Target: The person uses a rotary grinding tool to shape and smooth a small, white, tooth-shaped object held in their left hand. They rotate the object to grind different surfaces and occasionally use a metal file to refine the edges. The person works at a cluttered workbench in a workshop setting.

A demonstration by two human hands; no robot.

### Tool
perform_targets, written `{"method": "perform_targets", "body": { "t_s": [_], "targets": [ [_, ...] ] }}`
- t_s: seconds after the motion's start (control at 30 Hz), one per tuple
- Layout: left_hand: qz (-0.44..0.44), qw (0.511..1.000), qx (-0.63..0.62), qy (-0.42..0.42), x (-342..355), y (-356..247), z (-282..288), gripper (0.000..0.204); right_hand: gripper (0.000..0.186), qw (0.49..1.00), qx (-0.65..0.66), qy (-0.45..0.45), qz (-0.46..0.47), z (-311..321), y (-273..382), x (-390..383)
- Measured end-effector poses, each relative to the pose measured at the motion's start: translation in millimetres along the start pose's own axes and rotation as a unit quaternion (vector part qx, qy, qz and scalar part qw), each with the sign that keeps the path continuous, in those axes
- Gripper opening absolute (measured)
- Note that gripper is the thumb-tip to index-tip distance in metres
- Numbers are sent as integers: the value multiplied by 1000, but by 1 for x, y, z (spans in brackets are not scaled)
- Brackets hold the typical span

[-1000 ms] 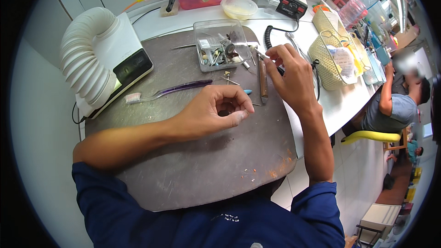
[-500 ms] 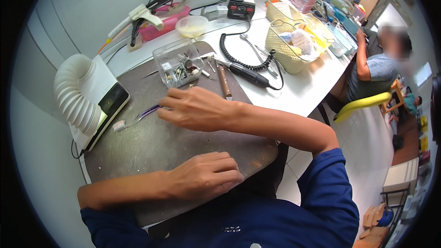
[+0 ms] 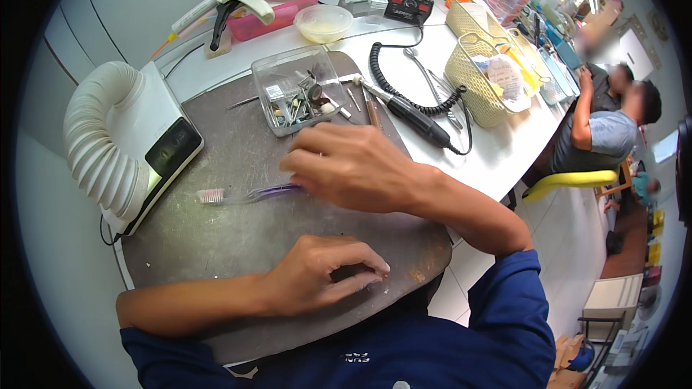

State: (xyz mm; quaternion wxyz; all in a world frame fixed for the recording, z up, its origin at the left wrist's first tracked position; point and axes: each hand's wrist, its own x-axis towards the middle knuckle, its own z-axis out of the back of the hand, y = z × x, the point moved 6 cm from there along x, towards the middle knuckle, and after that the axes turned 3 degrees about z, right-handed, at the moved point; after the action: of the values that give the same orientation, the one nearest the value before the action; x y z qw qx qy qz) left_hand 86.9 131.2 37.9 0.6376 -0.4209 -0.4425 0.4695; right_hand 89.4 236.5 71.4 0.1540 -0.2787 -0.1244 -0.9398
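Observation:
A toothbrush (image 3: 274,191) with a clear-and-purple handle and pale bristles points left, low over the grey work mat (image 3: 238,245). The end of its handle runs in under the fingers of my right hand (image 3: 353,166), which are curled round it. Closer to me, my left hand (image 3: 324,274) rests at the front of the mat. Its thumb and fingertips meet in a pinch, with a gap behind them; whatever small piece they hold is too small to name. Just beyond my right hand stands a clear plastic box (image 3: 288,126) of small rotary bits.
At left sits a white unit with a ribbed hose (image 3: 101,137). A rotary handpiece (image 3: 418,122) with a coiled cord lies right of the box, near yellow baskets (image 3: 468,94). Behind are a glue gun (image 3: 241,0) and round tub (image 3: 323,23). People sit at far right.
My right hand has moved right, the toothbrush moving with it and swinging more level. The left hand's fingers have turned, and the thumb-and-finger pinch now shows. My view has shifted slightly.

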Motion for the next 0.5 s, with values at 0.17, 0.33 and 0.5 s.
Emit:
{"method": "perform_targets", "body": {
  "t_s": [0.17, 0.33, 0.5],
  "targets": [
    [34, 997, -66, -23, 6, 8, 9, 14, 7, 974, -60, -157, -154, 65, -53, -16],
    [49, 992, -115, -30, 9, 15, 17, 17, 9, 968, -61, -67, -233, 40, -76, -23],
    [146, 941, -285, -114, 7, 26, 21, 15, 10, 963, -88, 15, -254, 14, -79, -25]
  ]
}}
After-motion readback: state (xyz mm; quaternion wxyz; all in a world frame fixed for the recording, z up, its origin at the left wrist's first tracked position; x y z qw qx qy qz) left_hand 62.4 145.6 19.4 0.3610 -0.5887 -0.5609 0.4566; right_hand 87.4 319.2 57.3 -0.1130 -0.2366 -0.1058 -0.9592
